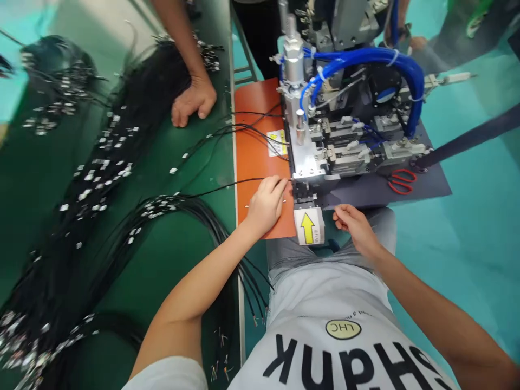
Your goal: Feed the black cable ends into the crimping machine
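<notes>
My left hand (266, 205) is at the near left side of the machine (303, 146), its fingers closed on a thin black cable (227, 186). That cable trails left from the fingers across the orange plate (264, 97) to the green table. My right hand (354, 225) is curled, thumb against fingers, to the right of the white block with a yellow arrow (309, 226). Anything in its pinch is hidden or too small to make out. Several other black cables (247, 126) run into the machine's left side.
A bundle of black cables (199, 208) and a larger pile (150, 81) with metal ends lie on the green table (170, 292). Another person's hand (195, 102) rests there. Red-handled scissors (402, 181) lie right of the machine, below thick blue tubing (365, 56).
</notes>
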The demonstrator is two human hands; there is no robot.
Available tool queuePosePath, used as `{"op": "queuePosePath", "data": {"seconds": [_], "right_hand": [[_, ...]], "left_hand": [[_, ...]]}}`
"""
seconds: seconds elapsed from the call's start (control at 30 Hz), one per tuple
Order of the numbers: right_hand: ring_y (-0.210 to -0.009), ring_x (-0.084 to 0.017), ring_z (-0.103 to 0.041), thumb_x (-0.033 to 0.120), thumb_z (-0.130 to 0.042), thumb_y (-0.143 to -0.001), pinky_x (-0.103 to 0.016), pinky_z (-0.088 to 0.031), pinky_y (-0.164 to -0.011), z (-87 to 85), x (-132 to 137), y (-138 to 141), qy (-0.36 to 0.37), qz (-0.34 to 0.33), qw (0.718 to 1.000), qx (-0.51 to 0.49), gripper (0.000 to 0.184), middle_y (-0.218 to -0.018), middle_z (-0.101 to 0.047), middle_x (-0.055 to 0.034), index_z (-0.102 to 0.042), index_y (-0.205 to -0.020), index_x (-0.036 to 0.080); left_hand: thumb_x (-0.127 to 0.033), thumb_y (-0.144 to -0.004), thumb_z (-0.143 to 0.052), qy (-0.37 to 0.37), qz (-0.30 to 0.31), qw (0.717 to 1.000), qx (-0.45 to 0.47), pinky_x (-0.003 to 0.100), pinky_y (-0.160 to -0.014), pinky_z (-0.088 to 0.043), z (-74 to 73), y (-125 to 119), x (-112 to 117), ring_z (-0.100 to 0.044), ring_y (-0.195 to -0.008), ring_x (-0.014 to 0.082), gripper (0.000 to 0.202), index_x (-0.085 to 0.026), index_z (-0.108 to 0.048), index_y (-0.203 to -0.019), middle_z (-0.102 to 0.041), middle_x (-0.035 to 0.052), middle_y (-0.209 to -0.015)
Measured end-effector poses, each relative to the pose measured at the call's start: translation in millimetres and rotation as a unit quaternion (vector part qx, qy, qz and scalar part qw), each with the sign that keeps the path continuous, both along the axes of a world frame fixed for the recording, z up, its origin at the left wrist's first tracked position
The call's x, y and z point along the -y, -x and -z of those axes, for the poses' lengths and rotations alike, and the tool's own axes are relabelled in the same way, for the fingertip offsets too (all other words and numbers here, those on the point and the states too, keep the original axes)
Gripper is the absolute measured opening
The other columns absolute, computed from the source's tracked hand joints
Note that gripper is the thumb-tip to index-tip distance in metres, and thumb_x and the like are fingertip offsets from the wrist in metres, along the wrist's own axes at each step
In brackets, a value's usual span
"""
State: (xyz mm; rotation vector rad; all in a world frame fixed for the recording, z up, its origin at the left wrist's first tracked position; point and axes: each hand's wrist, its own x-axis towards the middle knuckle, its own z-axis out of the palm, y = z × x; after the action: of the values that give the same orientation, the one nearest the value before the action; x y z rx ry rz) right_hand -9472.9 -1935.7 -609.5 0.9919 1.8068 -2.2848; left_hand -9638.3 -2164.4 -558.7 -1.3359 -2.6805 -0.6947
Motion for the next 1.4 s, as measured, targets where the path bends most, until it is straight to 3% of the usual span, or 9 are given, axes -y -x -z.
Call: {"op": "queuePosePath", "data": {"seconds": [0.1, 0.2, 0.33, 0.5, 0.67, 0.8, 0.97, 1.1, 1.4], "right_hand": [[-0.065, -0.01, -0.052, 0.052, -0.07, -0.083, -0.024, -0.042, -0.062, -10.9, -5.6, -12.9, -0.023, -0.016, 1.0, 0.002, 0.035, -0.085, -0.063, 0.0008, -0.065, -0.097, 0.021], [-0.069, -0.012, -0.054, 0.052, -0.072, -0.081, -0.025, -0.045, -0.064, -9.7, -21.2, -31.7, -0.049, -0.025, 0.998, 0.034, 0.034, -0.087, -0.065, -0.0007, -0.068, -0.099, 0.023], [-0.067, -0.014, -0.053, 0.053, -0.074, -0.078, -0.025, -0.046, -0.061, 3.6, -40.3, -46.8, -0.052, -0.014, 0.997, 0.063, 0.033, -0.085, -0.065, -0.0008, -0.069, -0.095, 0.026], [-0.065, -0.016, -0.055, 0.055, -0.077, -0.072, -0.028, -0.047, -0.057, 3.9, -42.2, -41.8, -0.062, -0.008, 0.996, 0.062, 0.035, -0.082, -0.067, -0.0025, -0.071, -0.092, 0.027], [-0.063, -0.019, -0.056, 0.057, -0.076, -0.071, -0.032, -0.048, -0.055, -14.9, -32.8, -30.7, -0.101, -0.023, 0.994, 0.035, 0.04, -0.08, -0.066, -0.0055, -0.072, -0.092, 0.024], [-0.065, -0.02, -0.055, 0.057, -0.073, -0.074, -0.034, -0.049, -0.057, -25.6, -31.1, -32.3, -0.128, -0.061, 0.989, 0.031, 0.037, -0.081, -0.066, -0.0063, -0.071, -0.094, 0.025], [-0.067, -0.021, -0.055, 0.057, -0.068, -0.079, -0.036, -0.05, -0.061, -46.2, -21.6, -36.1, -0.173, -0.138, 0.975, 0.021, 0.033, -0.081, -0.065, -0.0064, -0.069, -0.092, 0.027], [-0.066, -0.021, -0.056, 0.058, -0.066, -0.08, -0.033, -0.052, -0.061, -70.6, -0.2, -33.6, -0.173, -0.167, 0.971, 0.008, 0.033, -0.078, -0.065, -0.0055, -0.068, -0.093, 0.028], [-0.07, -0.025, -0.063, 0.057, -0.062, -0.082, -0.037, -0.058, -0.064, -79.9, -7.9, -49.9, -0.255, -0.222, 0.941, -0.019, 0.03, -0.081, -0.068, -0.0065, -0.069, -0.091, 0.029]], "left_hand": [[-0.019, -0.097, -0.04, 0.075, -0.01, 0.997, 0.02, 0.038, -0.106, -0.046, -22.4, 24.1, 34.2, -0.051, -0.127, 0.0223, 0.041, -0.02, -0.048, -0.138, -0.053, 0.0125, -0.134], [-0.016, -0.092, -0.047, 0.259, -0.14, 0.955, 0.025, 0.04, -0.102, -0.047, -44.8, 58.2, 96.8, -0.055, -0.119, 0.0261, 0.035, -0.019, -0.055, -0.125, -0.058, 0.0132, -0.122], [-0.008, -0.085, -0.046, 0.327, -0.228, 0.916, 0.034, 0.042, -0.088, -0.051, -56.2, 104.8, 152.6, -0.064, -0.095, 0.0288, 0.02, -0.011, -0.061, -0.099, -0.063, 0.0158, -0.095], [-0.011, -0.09, -0.041, 0.294, -0.242, 0.925, 0.001, 0.04, -0.089, -0.048, -49.7, 147.4, 118.8, -0.064, -0.098, 0.028, 0.023, -0.011, -0.06, -0.103, -0.064, 0.0175, -0.101], [-0.012, -0.093, -0.038, 0.234, -0.228, 0.945, -0.011, 0.039, -0.092, -0.045, -42.9, 156.7, 79.6, -0.061, -0.104, 0.0267, 0.026, -0.009, -0.057, -0.11, -0.062, 0.0201, -0.11], [-0.013, -0.092, -0.043, 0.217, -0.162, 0.962, 0.016, 0.036, -0.094, -0.044, -50.8, 143.6, 106.8, -0.058, -0.106, 0.0227, 0.03, -0.013, -0.054, -0.119, -0.061, 0.0145, -0.117], [-0.01, -0.081, -0.055, 0.256, -0.024, 0.963, 0.076, 0.034, -0.092, -0.044, -58.3, 114.2, 153.8, -0.059, -0.099, 0.0227, 0.018, -0.023, -0.064, -0.09, -0.064, 0.0071, -0.097], [-0.014, -0.077, -0.059, 0.248, 0.028, 0.964, 0.093, 0.035, -0.091, -0.044, -59.2, 110.6, 158.7, -0.059, -0.091, 0.0231, 0.013, -0.024, -0.064, -0.085, -0.062, 0.0076, -0.086], [-0.026, -0.091, -0.039, 0.028, -0.163, 0.986, -0.025, 0.032, -0.079, -0.045, -93.4, 110.1, 171.0, -0.055, -0.082, 0.0185, 0.021, -0.021, -0.052, -0.075, -0.054, 0.0044, -0.08]]}}
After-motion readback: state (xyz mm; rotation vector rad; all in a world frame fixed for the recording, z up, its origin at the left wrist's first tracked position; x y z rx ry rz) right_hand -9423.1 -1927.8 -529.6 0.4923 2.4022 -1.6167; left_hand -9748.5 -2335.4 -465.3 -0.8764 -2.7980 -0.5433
